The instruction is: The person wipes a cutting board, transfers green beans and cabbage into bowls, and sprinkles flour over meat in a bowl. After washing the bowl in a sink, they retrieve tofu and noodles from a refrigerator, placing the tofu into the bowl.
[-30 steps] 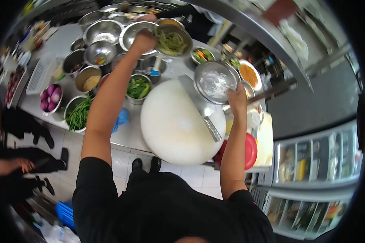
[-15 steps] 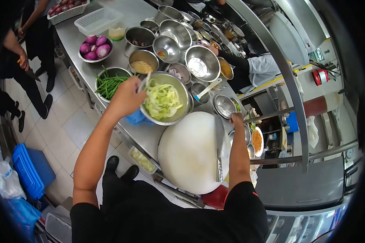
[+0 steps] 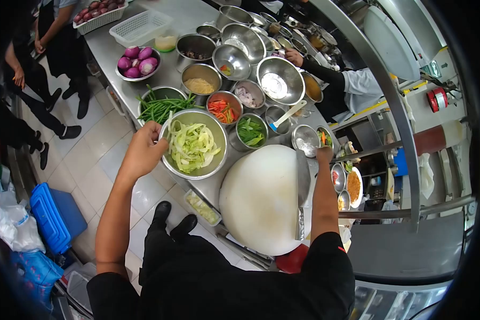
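My left hand [image 3: 145,151] grips the rim of a large metal bowl [image 3: 222,154] of pale green shredded cabbage [image 3: 193,145], held over the counter's near edge. My right hand [image 3: 324,154] is closed at the near rim of a small metal bowl of cut vegetables [image 3: 324,137]; its fingertips are partly hidden. Beside that hand stands another small metal bowl [image 3: 305,143]. A cleaver [image 3: 302,186] lies on the right part of a thick, round white chopping block [image 3: 258,200].
Bowls of green beans [image 3: 165,106], red and orange strips [image 3: 223,109] and green pieces [image 3: 250,132] stand on the steel counter [image 3: 109,40]. A white-handled brush [image 3: 289,115] rests across a pot. A co-worker's hand [image 3: 294,57] reaches in opposite. A metal rail [image 3: 376,69] curves on the right.
The cabbage bowl has moved left and nearer me in my left hand, uncovering bowls of red-orange strips and green pieces. My right hand stays by the small bowls. The view has shifted slightly.
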`<state>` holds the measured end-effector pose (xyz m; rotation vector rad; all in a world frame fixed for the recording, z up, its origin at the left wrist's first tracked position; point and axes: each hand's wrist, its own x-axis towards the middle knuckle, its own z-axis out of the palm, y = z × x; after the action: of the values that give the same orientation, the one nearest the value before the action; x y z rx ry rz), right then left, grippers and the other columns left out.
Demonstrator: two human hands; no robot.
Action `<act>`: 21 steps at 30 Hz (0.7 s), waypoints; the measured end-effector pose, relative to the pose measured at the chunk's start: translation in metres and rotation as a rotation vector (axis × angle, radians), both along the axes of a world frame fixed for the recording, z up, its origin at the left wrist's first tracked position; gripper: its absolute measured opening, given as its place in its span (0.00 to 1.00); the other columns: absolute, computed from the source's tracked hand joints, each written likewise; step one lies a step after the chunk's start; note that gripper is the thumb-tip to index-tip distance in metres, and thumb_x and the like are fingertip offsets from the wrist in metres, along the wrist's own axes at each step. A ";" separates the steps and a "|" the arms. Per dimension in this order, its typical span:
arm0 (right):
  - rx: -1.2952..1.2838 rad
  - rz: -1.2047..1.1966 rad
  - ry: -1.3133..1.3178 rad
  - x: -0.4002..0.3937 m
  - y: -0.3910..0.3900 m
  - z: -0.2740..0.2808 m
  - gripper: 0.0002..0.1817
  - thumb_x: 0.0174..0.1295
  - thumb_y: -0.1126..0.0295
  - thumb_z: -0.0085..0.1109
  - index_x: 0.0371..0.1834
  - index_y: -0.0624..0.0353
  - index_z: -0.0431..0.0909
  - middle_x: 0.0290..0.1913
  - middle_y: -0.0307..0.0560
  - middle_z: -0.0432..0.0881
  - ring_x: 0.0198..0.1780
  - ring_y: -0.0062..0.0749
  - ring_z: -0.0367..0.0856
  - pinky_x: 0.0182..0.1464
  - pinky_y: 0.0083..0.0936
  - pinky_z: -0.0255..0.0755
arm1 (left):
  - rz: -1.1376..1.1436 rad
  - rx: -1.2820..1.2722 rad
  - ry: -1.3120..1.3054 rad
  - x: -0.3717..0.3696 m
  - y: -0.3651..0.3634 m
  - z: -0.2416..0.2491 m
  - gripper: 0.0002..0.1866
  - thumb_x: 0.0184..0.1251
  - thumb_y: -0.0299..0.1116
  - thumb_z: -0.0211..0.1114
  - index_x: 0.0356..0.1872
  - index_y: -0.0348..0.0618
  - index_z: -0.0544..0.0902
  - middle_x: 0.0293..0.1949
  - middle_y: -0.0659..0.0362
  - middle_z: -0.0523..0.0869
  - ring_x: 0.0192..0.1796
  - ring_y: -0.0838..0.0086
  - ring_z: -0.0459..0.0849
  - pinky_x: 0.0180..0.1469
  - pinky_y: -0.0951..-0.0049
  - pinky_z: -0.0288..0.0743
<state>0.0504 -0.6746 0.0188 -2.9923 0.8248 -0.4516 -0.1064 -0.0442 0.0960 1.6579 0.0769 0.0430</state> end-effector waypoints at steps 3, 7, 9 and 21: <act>0.033 -0.002 -0.067 -0.002 0.008 0.005 0.15 0.46 0.66 0.53 0.33 0.65 0.80 0.39 0.65 0.80 0.44 0.58 0.78 0.47 0.45 0.72 | -0.002 0.043 -0.013 -0.001 0.002 -0.016 0.07 0.54 0.23 0.56 0.34 0.32 0.73 0.25 0.59 0.80 0.26 0.83 0.72 0.27 0.80 0.65; -0.014 0.037 0.024 0.001 -0.012 -0.008 0.20 0.41 0.62 0.62 0.33 0.68 0.78 0.38 0.65 0.80 0.44 0.56 0.79 0.47 0.41 0.73 | -0.001 -0.017 0.029 -0.003 0.000 -0.022 0.08 0.54 0.23 0.56 0.35 0.32 0.73 0.25 0.60 0.80 0.26 0.83 0.73 0.26 0.81 0.65; 0.015 -0.018 0.002 0.015 -0.036 -0.028 0.22 0.36 0.60 0.66 0.31 0.67 0.79 0.37 0.64 0.81 0.42 0.53 0.80 0.46 0.38 0.74 | 0.008 -0.030 0.013 -0.004 0.001 -0.024 0.08 0.54 0.22 0.55 0.35 0.32 0.73 0.26 0.59 0.80 0.26 0.83 0.74 0.26 0.81 0.67; -0.025 -0.121 0.104 0.019 -0.032 -0.017 0.25 0.38 0.64 0.59 0.46 0.55 0.76 0.45 0.49 0.80 0.49 0.40 0.79 0.51 0.30 0.73 | 0.004 0.123 0.156 -0.026 0.004 -0.001 0.07 0.58 0.23 0.54 0.37 0.33 0.72 0.27 0.61 0.78 0.27 0.82 0.74 0.27 0.81 0.67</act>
<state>0.0691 -0.7063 0.0018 -3.0223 1.0205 -0.3125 -0.1320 -0.0397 0.0947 1.7820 0.1991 -0.0798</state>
